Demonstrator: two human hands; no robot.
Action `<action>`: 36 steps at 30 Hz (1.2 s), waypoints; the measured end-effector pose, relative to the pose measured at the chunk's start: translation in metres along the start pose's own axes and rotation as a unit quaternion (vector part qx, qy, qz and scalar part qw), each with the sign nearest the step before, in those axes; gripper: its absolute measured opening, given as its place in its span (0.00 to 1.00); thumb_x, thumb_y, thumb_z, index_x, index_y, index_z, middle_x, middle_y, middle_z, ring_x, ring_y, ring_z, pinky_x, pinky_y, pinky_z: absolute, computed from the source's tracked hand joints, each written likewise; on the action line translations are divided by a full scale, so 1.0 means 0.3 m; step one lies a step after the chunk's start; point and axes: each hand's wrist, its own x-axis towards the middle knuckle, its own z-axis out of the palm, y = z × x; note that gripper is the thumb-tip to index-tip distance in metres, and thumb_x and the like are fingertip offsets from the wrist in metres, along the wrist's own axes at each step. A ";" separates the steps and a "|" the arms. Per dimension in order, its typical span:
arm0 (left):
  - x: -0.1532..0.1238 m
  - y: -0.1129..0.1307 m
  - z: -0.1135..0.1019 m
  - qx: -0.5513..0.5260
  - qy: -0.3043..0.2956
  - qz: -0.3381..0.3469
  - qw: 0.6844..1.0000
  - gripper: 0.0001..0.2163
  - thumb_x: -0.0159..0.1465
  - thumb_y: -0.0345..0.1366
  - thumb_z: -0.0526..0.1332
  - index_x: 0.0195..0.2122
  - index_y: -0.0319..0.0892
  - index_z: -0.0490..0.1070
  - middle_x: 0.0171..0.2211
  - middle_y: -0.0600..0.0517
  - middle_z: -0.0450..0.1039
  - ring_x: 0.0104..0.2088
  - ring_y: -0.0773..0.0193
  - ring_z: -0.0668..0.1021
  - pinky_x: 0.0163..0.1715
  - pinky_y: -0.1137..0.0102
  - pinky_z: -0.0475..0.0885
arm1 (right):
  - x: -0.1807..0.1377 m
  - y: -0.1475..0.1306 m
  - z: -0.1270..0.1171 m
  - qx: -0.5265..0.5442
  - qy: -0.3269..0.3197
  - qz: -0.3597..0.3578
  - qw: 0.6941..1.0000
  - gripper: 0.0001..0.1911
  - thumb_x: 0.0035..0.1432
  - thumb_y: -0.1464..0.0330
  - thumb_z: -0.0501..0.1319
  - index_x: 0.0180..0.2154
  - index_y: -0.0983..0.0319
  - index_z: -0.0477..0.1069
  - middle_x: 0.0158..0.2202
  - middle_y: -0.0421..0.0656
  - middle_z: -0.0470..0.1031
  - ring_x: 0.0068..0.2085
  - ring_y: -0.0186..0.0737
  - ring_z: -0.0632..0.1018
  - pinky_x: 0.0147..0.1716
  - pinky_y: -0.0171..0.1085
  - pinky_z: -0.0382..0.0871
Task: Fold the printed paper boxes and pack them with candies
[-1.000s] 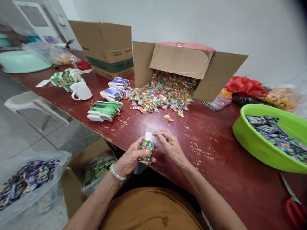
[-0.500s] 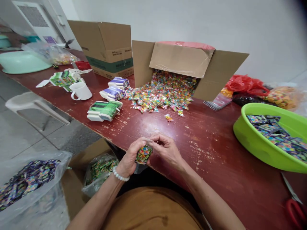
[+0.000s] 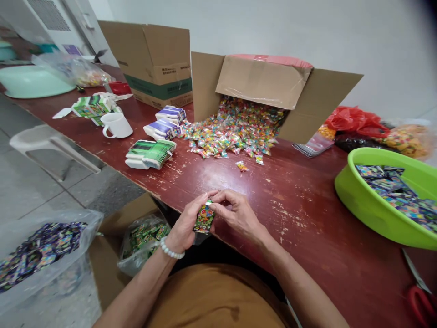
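A small colourful printed box is upright between both hands at the near edge of the red-brown table. My left hand wraps round its side and back. My right hand pinches the top end of the box with fingers curled. A tipped cardboard box spills a heap of small wrapped candies further back. One stray candy lies between the heap and my hands.
A lime green basin of dark small boxes sits right, red-handled scissors near it. Flat box stacks, green and purple, and a white mug lie left. Clear bags of boxes stand by the floor.
The white flap at the box's top, open a second ago, is now folded down under my right fingers. Both hands stay at the table edge.
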 end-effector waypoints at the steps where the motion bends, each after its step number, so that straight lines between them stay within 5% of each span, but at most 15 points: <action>1: 0.000 -0.007 -0.001 0.023 0.007 0.024 0.999 0.15 0.64 0.43 0.62 0.49 0.42 0.76 0.45 0.48 0.79 0.30 0.65 0.80 0.23 0.75 0.74 | 0.001 0.005 0.007 0.004 0.005 0.028 1.000 0.07 0.59 0.64 0.64 0.33 0.60 0.76 0.35 0.43 0.80 0.37 0.39 0.79 0.42 0.39 0.73; 7: -0.007 -0.026 -0.007 0.050 -0.044 -0.004 0.998 0.31 0.64 0.59 0.53 0.57 0.41 0.72 0.29 0.48 0.79 0.18 0.68 0.74 0.18 0.74 0.68 | 0.015 0.015 0.015 0.164 -0.048 0.100 0.980 0.12 0.56 0.58 0.66 0.32 0.61 0.76 0.40 0.45 0.80 0.34 0.38 0.80 0.34 0.37 0.76; 11: -0.004 -0.026 -0.013 0.045 -0.049 -0.016 0.998 0.30 0.64 0.58 0.55 0.56 0.39 0.72 0.26 0.49 0.78 0.16 0.68 0.73 0.16 0.74 0.69 | 0.025 0.002 -0.004 0.217 -0.083 0.134 0.963 0.13 0.56 0.57 0.66 0.32 0.61 0.75 0.39 0.44 0.80 0.27 0.36 0.78 0.26 0.36 0.74; 14: 0.004 -0.021 -0.021 -0.007 -0.028 -0.024 0.999 0.21 0.64 0.47 0.61 0.53 0.40 0.74 0.26 0.51 0.77 0.19 0.65 0.76 0.16 0.73 0.71 | 0.014 -0.005 -0.005 0.093 -0.050 0.040 0.994 0.09 0.60 0.61 0.64 0.33 0.59 0.76 0.39 0.44 0.80 0.36 0.40 0.80 0.39 0.40 0.75; 18: 0.017 -0.017 -0.027 -0.106 -0.021 -0.072 0.992 0.14 0.62 0.37 0.60 0.47 0.40 0.77 0.31 0.50 0.79 0.20 0.65 0.77 0.17 0.72 0.73 | -0.031 0.017 0.028 -0.028 -0.018 -0.067 0.997 0.09 0.60 0.65 0.64 0.44 0.58 0.74 0.46 0.46 0.77 0.51 0.44 0.75 0.53 0.46 0.68; 23: 0.029 -0.027 -0.021 -0.166 0.029 -0.057 0.984 0.10 0.59 0.31 0.56 0.33 0.35 0.77 0.27 0.47 0.79 0.24 0.62 0.79 0.25 0.70 0.75 | -0.071 0.059 0.077 -0.073 -0.044 -0.049 0.995 0.27 0.51 0.67 0.70 0.53 0.57 0.66 0.53 0.48 0.70 0.52 0.45 0.74 0.49 0.44 0.71; 30: 0.031 -0.038 -0.034 -0.174 0.055 -0.028 0.983 0.10 0.64 0.35 0.56 0.31 0.39 0.76 0.25 0.52 0.78 0.24 0.65 0.79 0.30 0.71 0.76 | -0.058 0.025 0.110 -0.319 -0.045 -0.090 0.943 0.44 0.44 0.65 0.72 0.61 0.62 0.57 0.60 0.54 0.65 0.58 0.58 0.65 0.56 0.56 0.60; 36: 0.011 -0.018 -0.012 -0.188 -0.001 -0.042 0.981 0.18 0.71 0.41 0.49 0.44 0.36 0.76 0.37 0.45 0.81 0.39 0.57 0.82 0.47 0.63 0.75 | -0.042 0.020 0.131 -0.401 -0.058 -0.094 0.910 0.41 0.45 0.66 0.66 0.61 0.66 0.58 0.57 0.55 0.67 0.55 0.58 0.65 0.55 0.57 0.57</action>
